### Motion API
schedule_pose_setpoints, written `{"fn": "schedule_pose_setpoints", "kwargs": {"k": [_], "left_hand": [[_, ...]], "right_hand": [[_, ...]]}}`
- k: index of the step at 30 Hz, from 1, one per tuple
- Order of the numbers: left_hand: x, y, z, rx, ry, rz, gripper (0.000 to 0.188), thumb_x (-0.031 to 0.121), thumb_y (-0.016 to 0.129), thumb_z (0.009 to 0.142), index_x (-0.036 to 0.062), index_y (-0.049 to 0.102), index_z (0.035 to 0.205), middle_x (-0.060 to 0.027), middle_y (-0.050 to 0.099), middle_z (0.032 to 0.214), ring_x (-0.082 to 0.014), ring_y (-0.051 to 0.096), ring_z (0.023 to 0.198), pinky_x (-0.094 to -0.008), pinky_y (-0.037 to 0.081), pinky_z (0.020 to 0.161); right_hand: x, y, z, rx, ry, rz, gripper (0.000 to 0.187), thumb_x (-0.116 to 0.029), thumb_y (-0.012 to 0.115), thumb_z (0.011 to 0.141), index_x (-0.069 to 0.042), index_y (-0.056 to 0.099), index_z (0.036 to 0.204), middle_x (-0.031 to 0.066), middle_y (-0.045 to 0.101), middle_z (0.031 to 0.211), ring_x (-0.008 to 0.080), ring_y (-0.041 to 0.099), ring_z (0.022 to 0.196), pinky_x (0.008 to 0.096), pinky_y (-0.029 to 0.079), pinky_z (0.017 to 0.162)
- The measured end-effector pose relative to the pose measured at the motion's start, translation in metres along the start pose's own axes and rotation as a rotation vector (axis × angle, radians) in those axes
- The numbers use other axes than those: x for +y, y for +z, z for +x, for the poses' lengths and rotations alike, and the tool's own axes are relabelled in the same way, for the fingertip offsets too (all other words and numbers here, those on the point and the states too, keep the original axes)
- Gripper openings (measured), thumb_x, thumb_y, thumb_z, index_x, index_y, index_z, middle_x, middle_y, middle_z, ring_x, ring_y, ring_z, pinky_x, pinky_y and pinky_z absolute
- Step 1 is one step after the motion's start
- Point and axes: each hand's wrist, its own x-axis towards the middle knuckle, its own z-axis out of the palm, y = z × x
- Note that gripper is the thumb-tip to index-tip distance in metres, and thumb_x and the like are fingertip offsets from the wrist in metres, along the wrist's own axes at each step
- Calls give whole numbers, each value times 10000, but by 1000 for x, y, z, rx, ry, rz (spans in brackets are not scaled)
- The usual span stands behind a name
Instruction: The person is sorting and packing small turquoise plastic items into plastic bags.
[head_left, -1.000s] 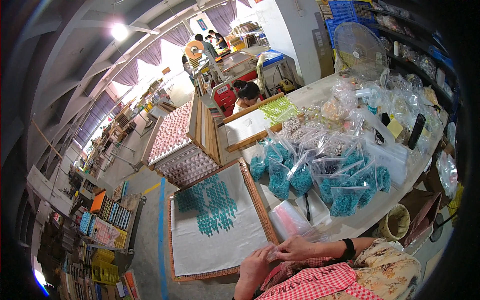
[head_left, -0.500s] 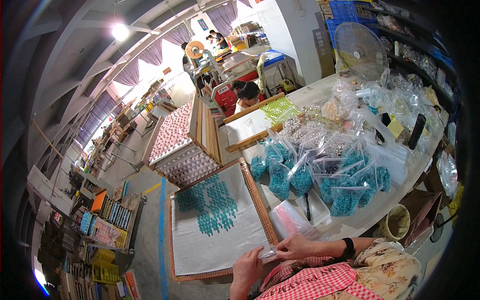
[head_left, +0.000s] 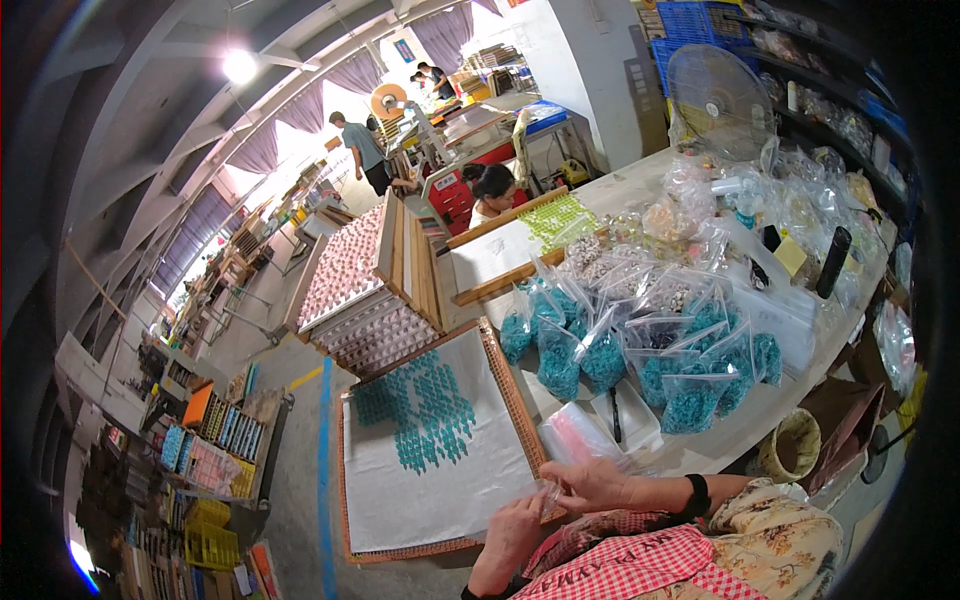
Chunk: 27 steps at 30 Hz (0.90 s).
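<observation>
Between my two hands, at the near right corner of a white sheet (head_left: pixel 440 505), is a small clear plastic bag (head_left: pixel 547 493). The fingers of my left hand (head_left: pixel 511 532) are closed on one side of it, and my right hand (head_left: pixel 592 486) pinches the other side. What the bag contains, if anything, is too small to make out. Rows of small teal pieces (head_left: pixel 435 425) stand on the far part of the sheet, which lies in a brown-edged tray (head_left: pixel 512 405). Beside my right hand lies a stack of flat clear bags (head_left: pixel 580 435) with a pink patch.
Several zip bags of teal pieces (head_left: pixel 690 403) crowd the table on the right, near a black-handled tool (head_left: pixel 615 415). Beyond stand stacked trays of pink pieces (head_left: pixel 345 265), a fan (head_left: pixel 720 105) and a seated person (head_left: pixel 490 190). A bucket (head_left: pixel 790 445) is at right.
My left hand has shifted slightly right, and my right hand a little up and to the right, the bag still between them. A person in the background has come into fuller view.
</observation>
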Motion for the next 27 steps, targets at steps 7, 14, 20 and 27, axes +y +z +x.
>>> {"fn": "schedule_pose_setpoints", "kwargs": {"k": [7, 14, 20, 27], "left_hand": [[0, -3, 2, -62, -50, -9, 394, 120, 621, 767, 75, 568, 1155, -87, 657, 1051, -264, 649, 917, -372, 524, 760], [-12, -8, -6, 130, -73, 22, 381, 121, 628, 734, 169, 620, 1112, -29, 661, 1051, -222, 622, 973, -399, 448, 902], [-13, -7, -6, 231, -186, -152, 374, 82, 599, 722, 162, 629, 1086, -37, 656, 1066, -230, 613, 980, -387, 438, 912], [-10, 7, 2, 210, -40, -93, 376, 16, 553, 750, 107, 605, 1111, -88, 648, 1068, -285, 615, 970, -401, 464, 879]], "right_hand": [[6, 5, -1, 107, -202, 219, 179, -211, 608, 815, -135, 601, 977, 134, 610, 667, 331, 621, 604, 422, 470, 518], [7, 2, -1, 97, -82, 84, 144, -219, 609, 799, -122, 630, 904, 126, 592, 604, 317, 622, 577, 408, 480, 531], [2, 0, 2, 113, -62, 198, 158, -206, 597, 795, -121, 640, 922, 112, 584, 584, 274, 621, 556, 391, 476, 532], [0, -4, 2, -10, -31, 259, 182, -211, 614, 787, -113, 635, 939, 95, 597, 603, 261, 624, 562, 380, 478, 548]]}}
